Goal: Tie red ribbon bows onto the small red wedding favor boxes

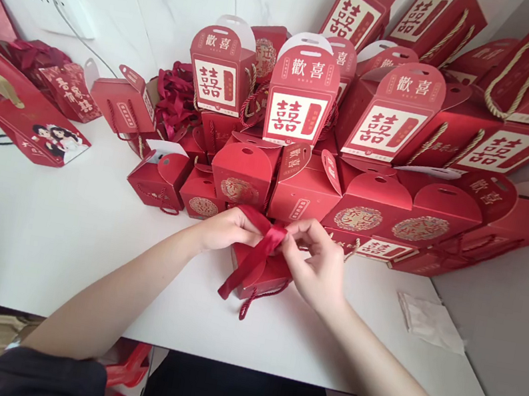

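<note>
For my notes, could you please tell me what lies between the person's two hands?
In the head view, a red ribbon joins the left hand and the right hand, above a red gift box.

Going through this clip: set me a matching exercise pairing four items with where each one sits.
Items:
1. Dark-red satin ribbon
2. Small red cardboard box
3. Crumpled translucent white sheet
4. Red paper bag printed with a cartoon couple

Places:
A. Beneath the left hand and right hand
B. Far left on the white tabletop
C. Pinched between the fingers of both hands
D. Toward the tabletop's right edge

Pairs: 1-C, 2-A, 3-D, 4-B
</note>
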`<state>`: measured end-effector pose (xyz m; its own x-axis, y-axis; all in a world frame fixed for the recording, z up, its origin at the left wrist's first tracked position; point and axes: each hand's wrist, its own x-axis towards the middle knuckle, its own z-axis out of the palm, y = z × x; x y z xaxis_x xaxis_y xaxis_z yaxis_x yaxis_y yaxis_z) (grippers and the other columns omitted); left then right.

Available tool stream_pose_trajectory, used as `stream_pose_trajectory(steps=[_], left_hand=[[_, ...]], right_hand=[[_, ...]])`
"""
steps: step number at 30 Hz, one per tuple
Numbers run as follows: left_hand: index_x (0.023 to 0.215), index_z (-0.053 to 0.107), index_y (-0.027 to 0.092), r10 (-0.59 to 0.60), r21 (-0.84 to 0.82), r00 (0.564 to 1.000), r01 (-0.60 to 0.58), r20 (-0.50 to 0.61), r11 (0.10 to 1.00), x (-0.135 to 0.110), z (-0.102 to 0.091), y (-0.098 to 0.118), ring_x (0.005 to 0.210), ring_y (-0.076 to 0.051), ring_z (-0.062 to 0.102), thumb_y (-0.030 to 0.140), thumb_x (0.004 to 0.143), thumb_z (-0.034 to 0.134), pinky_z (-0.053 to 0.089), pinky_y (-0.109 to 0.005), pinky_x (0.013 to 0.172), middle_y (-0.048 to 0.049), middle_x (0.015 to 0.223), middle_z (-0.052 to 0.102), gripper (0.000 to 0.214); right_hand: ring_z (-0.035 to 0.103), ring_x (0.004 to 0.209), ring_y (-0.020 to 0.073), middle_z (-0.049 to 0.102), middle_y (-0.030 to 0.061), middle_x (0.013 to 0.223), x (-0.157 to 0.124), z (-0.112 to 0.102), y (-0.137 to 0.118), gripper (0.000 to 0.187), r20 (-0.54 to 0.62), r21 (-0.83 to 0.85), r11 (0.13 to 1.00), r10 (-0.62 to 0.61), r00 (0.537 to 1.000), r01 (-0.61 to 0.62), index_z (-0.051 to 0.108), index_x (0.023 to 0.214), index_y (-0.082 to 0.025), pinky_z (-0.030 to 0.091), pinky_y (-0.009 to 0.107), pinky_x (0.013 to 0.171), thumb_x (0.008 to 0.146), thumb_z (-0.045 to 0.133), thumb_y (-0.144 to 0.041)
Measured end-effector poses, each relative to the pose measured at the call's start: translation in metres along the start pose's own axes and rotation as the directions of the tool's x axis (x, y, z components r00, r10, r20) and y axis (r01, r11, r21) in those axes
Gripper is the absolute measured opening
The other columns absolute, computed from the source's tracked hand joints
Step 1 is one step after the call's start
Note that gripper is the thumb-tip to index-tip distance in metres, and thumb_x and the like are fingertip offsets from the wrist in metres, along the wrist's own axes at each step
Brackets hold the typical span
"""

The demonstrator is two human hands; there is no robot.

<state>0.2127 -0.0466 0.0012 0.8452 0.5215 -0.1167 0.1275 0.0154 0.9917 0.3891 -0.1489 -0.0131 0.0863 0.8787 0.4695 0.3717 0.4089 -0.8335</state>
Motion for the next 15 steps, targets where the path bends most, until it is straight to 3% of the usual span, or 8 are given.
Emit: stream_pose_trajectory(steps=[2, 4, 6, 8, 12, 15], left_hand=[[0.082, 0.078, 0.014, -0.021, -0.015, 0.999, 0.021, -0.031, 1.000, 0.000, 0.001, 0.000, 0.087, -0.021, 0.068, 0.033, 0.075, 0.075, 0.051, -0.031, 0.083, -0.0073, 0.093, 0.076, 0.021], [0.079, 0.078, 0.014, -0.032, -0.009, 0.998, 0.031, -0.061, 0.999, 0.000, 0.001, 0.000, 0.083, -0.020, 0.067, 0.033, 0.074, 0.074, 0.051, -0.030, 0.080, -0.0065, 0.086, 0.076, 0.020], [0.077, 0.077, 0.014, -0.010, 0.021, 0.996, 0.012, -0.084, 1.000, 0.000, 0.001, 0.000, 0.083, -0.020, 0.066, 0.032, 0.075, 0.073, 0.051, -0.030, 0.081, -0.0058, 0.081, 0.075, 0.019], [0.075, 0.076, 0.014, 0.030, 0.070, 0.996, -0.024, -0.080, 0.997, -0.001, 0.002, 0.001, 0.085, -0.019, 0.066, 0.031, 0.076, 0.072, 0.050, -0.031, 0.085, -0.0052, 0.080, 0.074, 0.017], [0.067, 0.073, 0.014, 0.066, 0.167, 0.997, -0.061, -0.026, 0.984, -0.001, 0.005, 0.006, 0.085, -0.019, 0.064, 0.026, 0.078, 0.068, 0.050, -0.033, 0.087, -0.0040, 0.078, 0.073, 0.017], [0.065, 0.072, 0.014, 0.068, 0.248, 0.997, -0.058, -0.030, 0.967, -0.002, 0.004, 0.007, 0.084, -0.019, 0.064, 0.025, 0.077, 0.068, 0.050, -0.032, 0.084, -0.0031, 0.077, 0.072, 0.017]], right_hand=[[0.063, 0.071, 0.0155, 0.068, 0.0027, 0.080, -0.002, 0.007, -0.007, 0.005, -0.023, -0.197, 0.958, -0.219, 0.976, 0.210, 0.058, 0.088, -0.020, 0.051, 0.030, 0.067, 0.092, 0.055, -0.020], [0.061, 0.076, 0.0175, 0.070, 0.0045, 0.086, -0.004, 0.014, -0.012, 0.006, 0.058, -0.363, 0.837, -0.418, 0.907, 0.409, 0.061, 0.091, -0.020, 0.047, 0.032, 0.068, 0.090, 0.057, -0.016], [0.058, 0.077, 0.0188, 0.071, 0.0052, 0.088, -0.005, 0.023, -0.014, 0.008, 0.165, -0.479, 0.699, -0.522, 0.837, 0.531, 0.063, 0.092, -0.019, 0.042, 0.034, 0.065, 0.090, 0.057, -0.014], [0.054, 0.075, 0.0187, 0.070, 0.0051, 0.087, -0.006, 0.030, -0.013, 0.010, 0.219, -0.535, 0.636, -0.531, 0.819, 0.556, 0.065, 0.088, -0.019, 0.039, 0.034, 0.064, 0.091, 0.057, -0.014], [0.050, 0.074, 0.0185, 0.065, 0.0059, 0.084, -0.007, 0.037, -0.011, 0.018, 0.210, -0.548, 0.689, -0.436, 0.875, 0.474, 0.066, 0.081, -0.019, 0.039, 0.033, 0.068, 0.093, 0.054, -0.015], [0.051, 0.073, 0.0184, 0.063, 0.0052, 0.081, -0.007, 0.031, -0.013, 0.016, 0.254, -0.499, 0.714, -0.421, 0.871, 0.491, 0.066, 0.084, -0.019, 0.037, 0.034, 0.067, 0.094, 0.053, -0.017]])
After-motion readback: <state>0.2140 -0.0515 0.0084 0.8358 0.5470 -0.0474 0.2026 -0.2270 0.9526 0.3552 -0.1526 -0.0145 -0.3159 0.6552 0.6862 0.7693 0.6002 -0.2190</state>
